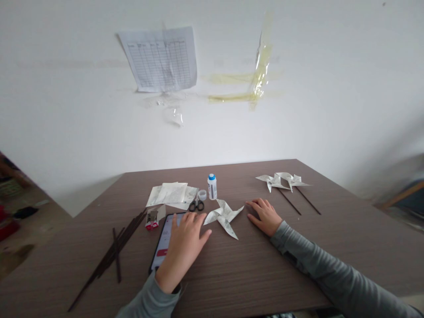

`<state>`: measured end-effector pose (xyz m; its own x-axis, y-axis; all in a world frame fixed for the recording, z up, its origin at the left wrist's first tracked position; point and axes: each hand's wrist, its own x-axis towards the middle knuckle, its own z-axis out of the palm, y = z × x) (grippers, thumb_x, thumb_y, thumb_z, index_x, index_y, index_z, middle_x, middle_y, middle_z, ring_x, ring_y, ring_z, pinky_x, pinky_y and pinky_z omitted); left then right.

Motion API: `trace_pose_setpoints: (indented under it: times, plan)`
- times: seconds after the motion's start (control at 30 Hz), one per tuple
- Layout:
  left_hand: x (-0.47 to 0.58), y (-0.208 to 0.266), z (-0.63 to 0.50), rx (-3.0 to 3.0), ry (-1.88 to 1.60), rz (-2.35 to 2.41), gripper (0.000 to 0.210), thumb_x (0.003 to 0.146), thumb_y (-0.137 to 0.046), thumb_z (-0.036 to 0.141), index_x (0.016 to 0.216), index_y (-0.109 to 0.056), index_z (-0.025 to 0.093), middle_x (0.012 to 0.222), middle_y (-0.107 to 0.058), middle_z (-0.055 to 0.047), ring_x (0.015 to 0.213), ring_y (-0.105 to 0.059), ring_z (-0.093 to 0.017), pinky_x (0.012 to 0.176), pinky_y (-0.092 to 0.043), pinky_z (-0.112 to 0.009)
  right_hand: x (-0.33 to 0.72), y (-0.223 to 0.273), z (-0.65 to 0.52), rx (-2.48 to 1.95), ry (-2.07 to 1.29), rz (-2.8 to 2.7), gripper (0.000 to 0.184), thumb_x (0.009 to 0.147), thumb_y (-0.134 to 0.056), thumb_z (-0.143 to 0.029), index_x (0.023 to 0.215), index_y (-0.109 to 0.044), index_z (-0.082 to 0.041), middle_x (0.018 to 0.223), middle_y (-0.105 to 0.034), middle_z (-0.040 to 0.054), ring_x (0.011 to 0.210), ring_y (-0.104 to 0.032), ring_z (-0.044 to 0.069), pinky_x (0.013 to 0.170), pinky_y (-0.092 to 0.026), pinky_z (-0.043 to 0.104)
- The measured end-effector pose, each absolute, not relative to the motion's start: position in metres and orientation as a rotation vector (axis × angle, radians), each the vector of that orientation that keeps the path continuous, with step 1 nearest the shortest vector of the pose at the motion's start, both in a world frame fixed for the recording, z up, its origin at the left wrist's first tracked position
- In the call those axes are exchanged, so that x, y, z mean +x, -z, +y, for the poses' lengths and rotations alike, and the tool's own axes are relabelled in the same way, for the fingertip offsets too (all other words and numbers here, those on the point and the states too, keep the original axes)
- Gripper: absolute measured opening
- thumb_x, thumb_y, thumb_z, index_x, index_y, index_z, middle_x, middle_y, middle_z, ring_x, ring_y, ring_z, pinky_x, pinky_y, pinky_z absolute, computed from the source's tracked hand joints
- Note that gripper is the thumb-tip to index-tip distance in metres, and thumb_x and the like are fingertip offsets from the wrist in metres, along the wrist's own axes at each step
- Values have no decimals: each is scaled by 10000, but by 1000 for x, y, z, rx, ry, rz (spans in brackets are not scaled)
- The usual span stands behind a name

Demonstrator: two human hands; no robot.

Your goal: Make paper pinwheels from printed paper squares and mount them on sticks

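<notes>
1. White wall (82, 123) fills the background, with a printed sheet (159, 62) taped to it.
2. Brown, wood-grained tabletop (251, 269) below it carries everything else named here.
3. Dark sticks (129, 232) lie bundled at the left, running slantwise toward the person.
4. Mounted pinwheels (274, 181), two of them, lie at the far right, their sticks pointing back toward the near side.
5. Left hand (183, 243): above the phone (164, 240), palm down, fingers loosely spread with the thumb standing apart, pinching nothing.
6. Right hand (266, 218): low at the tabletop, fingers slightly bent and a little apart, nothing held.
7. Paper pinwheel (224, 217), no stick visible on it, lies flat between the two hands: to the right of the left one, to the left of the right one. Its four blades give no single long axis; one tip ends just beside the right fingertips, while the left thumb looks nearer the hub. Whether the left fingers touch the left blade, I cannot tell.
8. Bottle (212, 189), blue-capped, stands upright just beyond it.
9. Scissors (196, 206) lie beside the bottle.
</notes>
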<state>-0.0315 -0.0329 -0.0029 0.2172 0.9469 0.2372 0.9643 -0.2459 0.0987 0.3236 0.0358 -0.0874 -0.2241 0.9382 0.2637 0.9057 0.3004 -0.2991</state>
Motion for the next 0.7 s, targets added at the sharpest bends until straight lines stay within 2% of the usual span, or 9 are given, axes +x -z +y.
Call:
trace_pose_setpoints:
  times: [0.1,0.2,0.33,0.43,0.57,0.7]
  plan:
    - [-49,-30,-25,-2263,261,-1959,340,1189,-731,262,1426,-974,264,1476,-960,-189,1498,-870,-477,1457,-556,-721,324,87,36,-1649,-122,-2176,555,1141,-782,-342,1683,-886,-285,1569,-851,179,1470,-785,428,1290,-689,630]
    - [-76,-53,-15,-2065,148,-2045,428,1224,-579,228,1362,-984,242,1397,-968,-203,1450,-874,-469,1376,-604,-666,323,86,35,-1664,-138,-2168,553,1138,-802,-340,1681,-887,-274,1574,-843,191,1484,-783,438,1294,-685,628]
    - [-113,-60,-6,-1955,47,-2123,497,1204,-540,219,1412,-992,237,1490,-941,-246,1457,-843,-523,1338,-598,-780,322,86,35,-1669,-139,-2172,543,1151,-791,-332,1682,-887,-275,1582,-838,193,1488,-780,436,1300,-683,632]
    - [-133,-56,-5,-1936,18,-2182,472,1224,-557,265,1287,-1024,251,1543,-921,-257,1491,-815,-544,1365,-556,-859,322,87,35,-1678,-136,-2178,544,1159,-781,-334,1689,-885,-273,1587,-836,191,1496,-779,431,1303,-685,626]
    - [-146,-50,-6,-1970,86,-2240,375,1172,-687,266,1019,-1024,324,1469,-951,-192,1492,-796,-537,1372,-526,-877,322,87,36,-1680,-138,-2189,543,1170,-766,-346,1694,-882,-266,1596,-829,194,1502,-772,431,1317,-672,631]
    - [-148,-47,-5,-1982,131,-2263,428,1124,-672,157,913,-996,340,1356,-977,-101,1447,-791,-486,1391,-485,-882,322,86,35,-1664,-132,-2186,520,1163,-780,-352,1665,-900,-289,1574,-835,180,1479,-777,425,1304,-677,618]
